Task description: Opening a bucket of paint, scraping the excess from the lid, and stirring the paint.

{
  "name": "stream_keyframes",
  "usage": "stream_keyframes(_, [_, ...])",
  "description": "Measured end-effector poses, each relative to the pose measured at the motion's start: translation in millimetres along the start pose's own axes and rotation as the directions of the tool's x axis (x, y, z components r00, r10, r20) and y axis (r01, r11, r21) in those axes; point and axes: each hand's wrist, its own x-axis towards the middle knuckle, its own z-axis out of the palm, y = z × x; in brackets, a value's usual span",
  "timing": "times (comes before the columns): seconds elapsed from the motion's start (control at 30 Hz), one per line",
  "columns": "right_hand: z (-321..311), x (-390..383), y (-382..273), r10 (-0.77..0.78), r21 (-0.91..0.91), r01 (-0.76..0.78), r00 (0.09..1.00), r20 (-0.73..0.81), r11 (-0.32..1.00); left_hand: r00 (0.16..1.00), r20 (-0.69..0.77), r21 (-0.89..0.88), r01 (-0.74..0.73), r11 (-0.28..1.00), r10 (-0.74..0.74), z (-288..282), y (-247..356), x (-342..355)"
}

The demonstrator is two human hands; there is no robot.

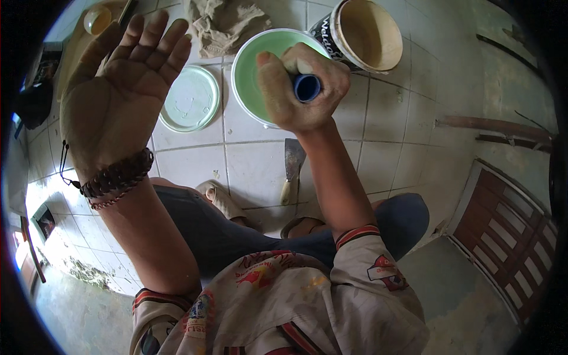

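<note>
My right hand (305,89) is a fist around a blue tube-like handle (307,88), whose hollow round end points up. Whatever lies below the fist is hidden. The fist is held over a round bucket (260,118) with a white rim and a pale green inside; I cannot tell whether it touches it. My left hand (121,97) is raised to the left, palm up, fingers stretched out, holding nothing. Near it on the floor lies a round pale green lid (189,99). Between my right forearm and my feet is a putty knife (290,168) with a wooden handle.
Behind the green bucket, a used black-and-cream bucket (370,35) leans or stands at the right. A crumpled beige cloth (228,26) lies at the back. A clear rounded container (97,19) is at the far left. White tiles (254,160) cover the floor; a brown slatted panel (503,231) stands right.
</note>
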Motion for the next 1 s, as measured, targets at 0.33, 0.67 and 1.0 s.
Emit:
stream_keyframes(0.33, [-7, 27, -48, -0.058, -0.019, 0.058, 0.998, 0.027, 0.998, 0.99, -0.128, -0.019, -0.059, 0.998, 0.056, 2, 10, -11])
stream_keyframes(0.67, [-10, 30, -46, -0.062, 0.023, 0.062, 0.998, 0.033, 0.998, 0.985, -0.163, -0.007, -0.058, 0.998, 0.056, 1, 11, -6])
stream_keyframes(1.0, [-28, -16, 102, 0.154, -0.093, -0.156, 0.987, -0.038, 0.983, 0.998, -0.028, -0.011, -0.049, 0.999, 0.049, 5, 3, -4])
